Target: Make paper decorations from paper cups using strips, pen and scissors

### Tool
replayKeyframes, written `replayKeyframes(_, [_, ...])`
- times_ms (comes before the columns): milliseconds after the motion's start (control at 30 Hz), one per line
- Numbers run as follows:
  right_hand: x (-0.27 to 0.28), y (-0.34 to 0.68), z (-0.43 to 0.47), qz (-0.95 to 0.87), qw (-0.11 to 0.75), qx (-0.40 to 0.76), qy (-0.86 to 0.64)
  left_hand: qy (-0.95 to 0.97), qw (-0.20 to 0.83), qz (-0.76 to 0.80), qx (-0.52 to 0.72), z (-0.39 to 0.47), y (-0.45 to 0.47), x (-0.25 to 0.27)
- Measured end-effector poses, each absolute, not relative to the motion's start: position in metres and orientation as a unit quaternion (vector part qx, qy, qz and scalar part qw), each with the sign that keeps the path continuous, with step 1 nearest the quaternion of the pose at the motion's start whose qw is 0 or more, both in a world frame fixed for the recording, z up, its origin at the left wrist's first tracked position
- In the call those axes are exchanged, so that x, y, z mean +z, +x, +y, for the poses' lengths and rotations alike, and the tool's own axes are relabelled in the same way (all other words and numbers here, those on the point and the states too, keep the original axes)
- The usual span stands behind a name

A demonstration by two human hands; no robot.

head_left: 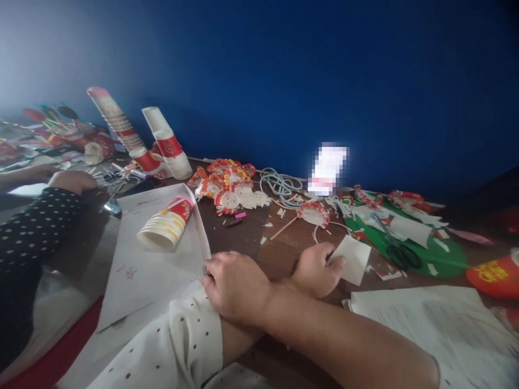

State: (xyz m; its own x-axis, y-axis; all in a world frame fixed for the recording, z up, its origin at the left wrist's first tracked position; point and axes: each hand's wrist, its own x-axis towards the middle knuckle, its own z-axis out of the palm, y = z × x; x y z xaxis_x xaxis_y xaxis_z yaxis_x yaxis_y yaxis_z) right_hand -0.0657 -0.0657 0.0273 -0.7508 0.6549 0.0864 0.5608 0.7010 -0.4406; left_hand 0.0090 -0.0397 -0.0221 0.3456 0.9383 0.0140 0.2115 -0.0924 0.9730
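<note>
My forearms cross, the right over the left. My left hand [318, 270] is closed on a small white paper card [352, 259], held between thumb and fingers. My right hand [237, 286] lies across the left forearm, its fingers curled at the cuff of the white dotted sleeve [194, 324]. Beyond the right hand, several nested paper cups [168, 222] lie on their side on a large white sheet [141, 270] with a raised edge. Past the left hand lies a red-and-white paper craft on a stick [313, 214].
At the back stand leaning cup stacks [124, 129], then paper crafts [227, 186], a coiled cable [281, 183] and a blurred bright screen [327, 168]. Scissors [403, 255] rest on a green sheet [441, 259]; printed papers [430, 319] lie nearer. At left is another person's dotted sleeve [44, 227].
</note>
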Motion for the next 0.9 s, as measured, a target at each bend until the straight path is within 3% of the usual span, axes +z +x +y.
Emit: replayKeyframes(900, [0.0275,-0.0605,-0.0726,-0.913,0.107,0.168,-0.356,0.651,0.500,0.440,0.363,-0.0421,0.0068,-0.0195])
